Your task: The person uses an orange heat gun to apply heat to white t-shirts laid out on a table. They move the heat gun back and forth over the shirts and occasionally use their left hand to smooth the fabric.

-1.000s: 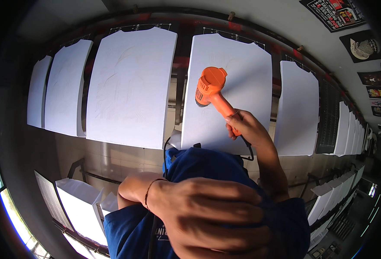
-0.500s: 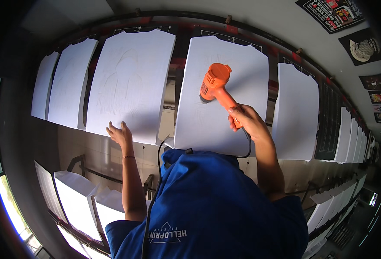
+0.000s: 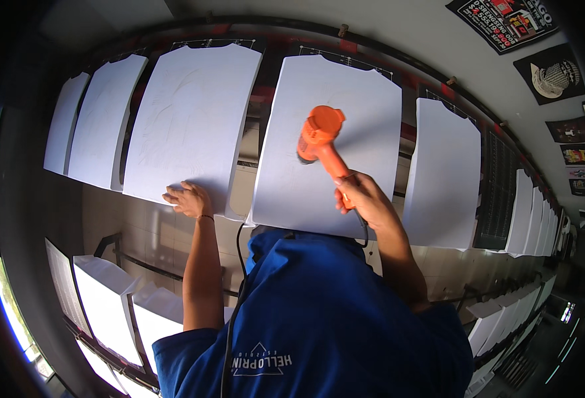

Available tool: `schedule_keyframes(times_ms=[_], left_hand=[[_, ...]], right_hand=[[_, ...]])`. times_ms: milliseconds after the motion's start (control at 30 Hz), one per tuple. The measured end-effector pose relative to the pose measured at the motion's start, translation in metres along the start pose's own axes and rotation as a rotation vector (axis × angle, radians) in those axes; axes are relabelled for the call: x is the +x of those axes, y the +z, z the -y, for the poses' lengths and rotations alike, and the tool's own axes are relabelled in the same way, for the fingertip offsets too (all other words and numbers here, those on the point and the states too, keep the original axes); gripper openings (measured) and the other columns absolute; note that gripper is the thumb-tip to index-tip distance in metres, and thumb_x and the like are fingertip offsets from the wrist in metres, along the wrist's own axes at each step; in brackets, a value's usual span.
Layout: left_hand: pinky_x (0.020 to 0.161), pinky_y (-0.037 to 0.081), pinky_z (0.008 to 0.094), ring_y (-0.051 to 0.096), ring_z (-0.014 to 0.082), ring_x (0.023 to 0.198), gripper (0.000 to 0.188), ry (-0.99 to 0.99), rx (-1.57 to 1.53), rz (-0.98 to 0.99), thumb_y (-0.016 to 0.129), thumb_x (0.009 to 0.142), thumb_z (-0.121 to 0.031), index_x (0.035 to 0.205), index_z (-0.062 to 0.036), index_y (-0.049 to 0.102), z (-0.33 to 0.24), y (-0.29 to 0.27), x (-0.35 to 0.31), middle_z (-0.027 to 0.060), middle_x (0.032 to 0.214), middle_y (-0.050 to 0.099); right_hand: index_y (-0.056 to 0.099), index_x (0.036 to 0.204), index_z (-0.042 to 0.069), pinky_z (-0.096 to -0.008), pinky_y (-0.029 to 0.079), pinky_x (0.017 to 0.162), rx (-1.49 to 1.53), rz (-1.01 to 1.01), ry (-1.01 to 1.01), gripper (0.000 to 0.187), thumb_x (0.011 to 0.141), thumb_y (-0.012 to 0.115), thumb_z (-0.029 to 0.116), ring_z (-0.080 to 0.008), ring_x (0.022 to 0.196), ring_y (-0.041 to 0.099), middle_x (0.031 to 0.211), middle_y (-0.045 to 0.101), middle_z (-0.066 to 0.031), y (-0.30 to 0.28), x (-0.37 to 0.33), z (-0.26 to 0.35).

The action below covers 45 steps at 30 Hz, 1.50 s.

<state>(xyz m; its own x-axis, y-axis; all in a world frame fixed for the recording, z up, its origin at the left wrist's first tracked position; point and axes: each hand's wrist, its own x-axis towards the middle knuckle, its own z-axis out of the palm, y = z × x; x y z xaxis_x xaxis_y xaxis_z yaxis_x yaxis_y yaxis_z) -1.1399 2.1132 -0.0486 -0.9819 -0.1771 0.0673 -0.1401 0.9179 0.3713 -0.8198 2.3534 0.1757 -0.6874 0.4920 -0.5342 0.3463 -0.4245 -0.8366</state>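
Note:
My right hand (image 3: 366,202) is wrapped round the handle of an orange heat gun (image 3: 324,125). The gun hangs over a white T-shirt (image 3: 365,93) stretched on a flat board in front of me, its dark nozzle turned down and to the left. A black cord runs from the handle's end. On the left, another white T-shirt (image 3: 186,106) lies on its own board, with faint wrinkled lines on the chest. My left hand (image 3: 191,200) rests at that shirt's near edge, fingers stretched out and holding nothing.
More white shirts on boards line the row at left (image 3: 103,119) and right (image 3: 443,172), beside a bare dark board (image 3: 498,192). A dark rail (image 3: 286,30) runs behind them. The power cord (image 3: 238,305) passes along my body. Behind me stands another row of shirts (image 3: 106,305).
The heat gun has come slightly nearer to me over the same shirt. My left hand has lowered onto the left shirt's near edge. The whole view has shifted a little.

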Motion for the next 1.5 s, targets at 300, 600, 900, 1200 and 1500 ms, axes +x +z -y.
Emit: schedule_keyframes(times_ms=[300, 600, 900, 1200, 1500], left_hand=[[0.091, 0.047, 0.0537, 0.046, 0.0497, 0.117, 0.064, -0.038, 0.024, -0.050, 0.039, 0.096, -0.043, 0.146, -0.0050, 0.028, -0.010, -0.002, -0.002, 0.0179, 0.154, 0.022], [0.093, 0.044, 0.0523, 0.048, 0.0487, 0.115, 0.065, -0.080, 0.049, -0.049, 0.037, 0.095, -0.047, 0.146, -0.0065, 0.029, -0.015, -0.004, -0.003, 0.0167, 0.154, 0.024], [0.091, 0.047, 0.0532, 0.048, 0.0495, 0.115, 0.065, -0.102, 0.058, -0.022, 0.037, 0.094, -0.046, 0.146, -0.0067, 0.030, -0.020, -0.010, -0.005, 0.0159, 0.154, 0.024], [0.090, 0.048, 0.0547, 0.046, 0.0506, 0.117, 0.065, -0.100, 0.040, -0.009, 0.037, 0.095, -0.045, 0.147, -0.0061, 0.029, -0.027, -0.017, -0.009, 0.0163, 0.154, 0.022], [0.090, 0.048, 0.0533, 0.048, 0.0497, 0.115, 0.064, -0.110, 0.051, -0.013, 0.038, 0.095, -0.045, 0.145, -0.0053, 0.031, -0.025, -0.014, -0.008, 0.0171, 0.153, 0.024]], right_hand=[[0.057, 0.098, 0.001, -0.0252, 0.048, 0.054, -0.006, -0.027, -0.016, 0.031, 0.095, 0.060, 0.031, -0.0107, 0.063, 0.058, 0.076, 0.058, -0.0034, -0.020, -0.017, -0.008], [0.055, 0.103, 0.000, -0.0271, 0.046, 0.054, 0.005, -0.413, 0.050, 0.033, 0.095, 0.059, 0.032, -0.0137, 0.063, 0.057, 0.077, 0.057, -0.0052, -0.100, -0.095, -0.025], [0.054, 0.102, -0.001, -0.0273, 0.046, 0.054, 0.022, -0.151, 0.032, 0.032, 0.095, 0.059, 0.030, -0.0128, 0.062, 0.057, 0.077, 0.057, -0.0048, -0.049, -0.060, -0.017], [0.055, 0.105, -0.001, -0.0260, 0.046, 0.055, -0.028, 0.127, 0.007, 0.034, 0.096, 0.060, 0.031, -0.0119, 0.063, 0.057, 0.078, 0.058, -0.0044, 0.012, -0.004, -0.014], [0.055, 0.104, -0.002, -0.0273, 0.046, 0.054, -0.015, -0.217, 0.046, 0.034, 0.095, 0.058, 0.030, -0.0135, 0.062, 0.057, 0.077, 0.057, -0.0056, -0.067, -0.082, -0.030]])
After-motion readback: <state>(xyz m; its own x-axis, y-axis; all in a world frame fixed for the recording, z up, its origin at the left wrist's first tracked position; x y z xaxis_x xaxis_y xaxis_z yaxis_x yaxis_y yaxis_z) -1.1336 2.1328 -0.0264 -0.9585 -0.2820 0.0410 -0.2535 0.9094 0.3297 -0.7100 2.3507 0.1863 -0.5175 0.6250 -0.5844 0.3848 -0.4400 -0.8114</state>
